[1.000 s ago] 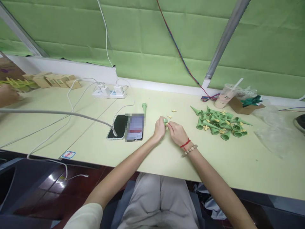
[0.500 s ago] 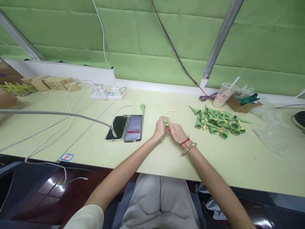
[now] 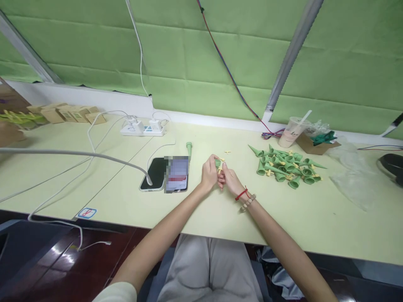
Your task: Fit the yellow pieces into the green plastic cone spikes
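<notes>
Close together above the middle of the table, both hands are closed around small parts. My left hand grips a green plastic spike with a wide round end; its lower part is hidden by the fingers. A small yellow T-shaped piece is pinched by my right hand, right against the spike. Just beyond the fingers lies a yellow piece, and farther back another yellow T-shaped piece. One separate green spike lies behind the phones. To the right is a pile of green spikes, many with yellow pieces.
Two phones lie left of my hands, with a white cable across the table. A power strip and small cardboard boxes stand at the back. Behind the pile are a plastic cup, an open box and clear bags.
The spike's pointed end, visible below my left hand before, is now hidden. My right fingers have curled in under it, and the yellow piece shows more clearly. The view has shifted slightly.
</notes>
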`<state>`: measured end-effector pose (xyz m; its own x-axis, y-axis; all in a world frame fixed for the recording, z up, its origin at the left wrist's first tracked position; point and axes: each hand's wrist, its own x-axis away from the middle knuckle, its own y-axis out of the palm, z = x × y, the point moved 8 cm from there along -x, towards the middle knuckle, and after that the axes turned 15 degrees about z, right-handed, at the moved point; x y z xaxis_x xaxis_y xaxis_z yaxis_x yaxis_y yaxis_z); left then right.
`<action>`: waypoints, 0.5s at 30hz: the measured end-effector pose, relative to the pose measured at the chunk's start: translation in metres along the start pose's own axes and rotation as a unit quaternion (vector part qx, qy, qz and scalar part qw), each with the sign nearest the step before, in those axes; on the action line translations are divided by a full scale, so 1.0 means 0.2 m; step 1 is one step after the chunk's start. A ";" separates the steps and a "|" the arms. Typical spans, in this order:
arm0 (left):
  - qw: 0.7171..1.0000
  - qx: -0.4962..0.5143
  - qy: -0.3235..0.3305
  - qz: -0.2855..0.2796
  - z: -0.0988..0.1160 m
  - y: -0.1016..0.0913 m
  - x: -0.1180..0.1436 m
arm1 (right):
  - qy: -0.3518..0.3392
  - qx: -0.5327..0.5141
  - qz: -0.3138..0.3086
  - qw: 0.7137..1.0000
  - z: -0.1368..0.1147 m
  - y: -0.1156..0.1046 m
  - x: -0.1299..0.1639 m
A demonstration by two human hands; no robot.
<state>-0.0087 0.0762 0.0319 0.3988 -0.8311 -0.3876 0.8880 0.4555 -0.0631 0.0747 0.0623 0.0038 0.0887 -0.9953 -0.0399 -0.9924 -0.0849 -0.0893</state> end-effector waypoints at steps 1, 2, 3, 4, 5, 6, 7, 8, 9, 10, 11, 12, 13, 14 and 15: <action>1.000 -0.003 0.005 0.004 0.00 0.00 -0.01 | -0.002 0.012 0.001 1.000 0.00 -0.02 -0.01; 1.000 -0.005 0.004 0.011 0.00 -0.01 -0.02 | -0.017 0.044 0.014 0.999 0.00 -0.06 -0.03; 1.000 -0.005 -0.002 0.021 -0.01 -0.01 -0.03 | -0.039 0.090 0.041 0.994 0.00 -0.11 -0.06; 0.999 -0.004 -0.015 0.031 -0.02 -0.02 -0.03 | -0.078 0.138 0.091 0.983 -0.02 -0.19 -0.08; 0.999 -0.001 -0.033 0.039 -0.04 -0.02 -0.04 | -0.117 0.186 0.144 0.965 -0.04 -0.27 -0.10; 0.997 0.006 -0.057 0.046 -0.06 -0.02 -0.05 | -0.146 0.222 0.187 0.946 -0.06 -0.33 -0.11; 0.995 0.018 -0.084 0.053 -0.08 -0.02 -0.05 | -0.165 0.244 0.210 0.932 -0.06 -0.37 -0.13; 0.992 0.033 -0.110 0.056 -0.09 -0.02 -0.05 | -0.186 0.261 0.213 0.923 -0.06 -0.39 -0.15; 0.988 0.049 -0.134 0.057 -0.11 -0.02 -0.05 | -0.203 0.277 0.208 0.916 -0.06 -0.38 -0.16; 0.984 0.066 -0.154 0.057 -0.11 -0.02 -0.05 | -0.209 0.292 0.196 0.913 -0.05 -0.36 -0.18; 0.980 0.083 -0.171 0.055 -0.12 -0.01 -0.05 | -0.203 0.310 0.184 0.910 -0.04 -0.33 -0.21; 0.976 0.096 -0.187 0.050 -0.12 -0.01 -0.04 | -0.188 0.331 0.178 0.907 -0.02 -0.31 -0.24; 0.973 0.107 -0.200 0.041 -0.11 0.00 -0.03 | -0.167 0.352 0.178 0.903 0.00 -0.28 -0.27; 0.970 0.116 -0.210 0.031 -0.11 0.01 -0.02 | -0.145 0.370 0.183 0.899 0.01 -0.26 -0.29; 0.968 0.124 -0.216 0.021 -0.11 0.01 -0.02 | -0.128 0.379 0.192 0.896 0.01 -0.25 -0.32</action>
<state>-0.0124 0.0872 0.0135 0.4471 -0.8936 0.0402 0.8751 0.4462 0.1874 0.1190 0.1300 0.0081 -0.1328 -0.8924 -0.4313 -0.6199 0.4144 -0.6664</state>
